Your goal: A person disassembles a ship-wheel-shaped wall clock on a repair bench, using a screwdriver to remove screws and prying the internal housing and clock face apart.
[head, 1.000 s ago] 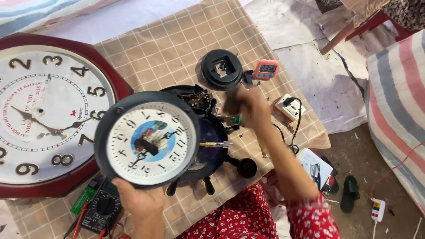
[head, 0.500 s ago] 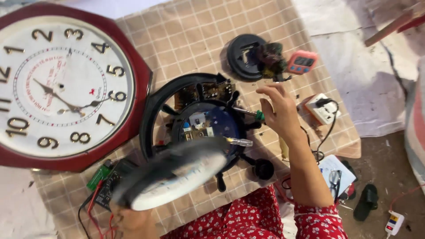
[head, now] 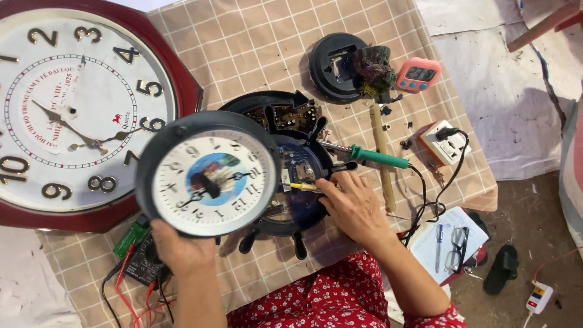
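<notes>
the left hand [head: 176, 246] grips the round clock face [head: 209, 173] lifted near the table's front edge; the right hand [head: 352, 206] pinches a yellow-handled tool [head: 302, 186] (probing) inside the open clock body [head: 291, 176]; steadiness seems needed.

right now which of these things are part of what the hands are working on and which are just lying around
In hand:
- left hand holding the round black-rimmed clock face
- right hand with a yellow-handled screwdriver
- open black clock back

Lying about:
- big red-framed wall clock
- green-handled soldering iron
- pink timer
- multimeter
- glasses
</notes>
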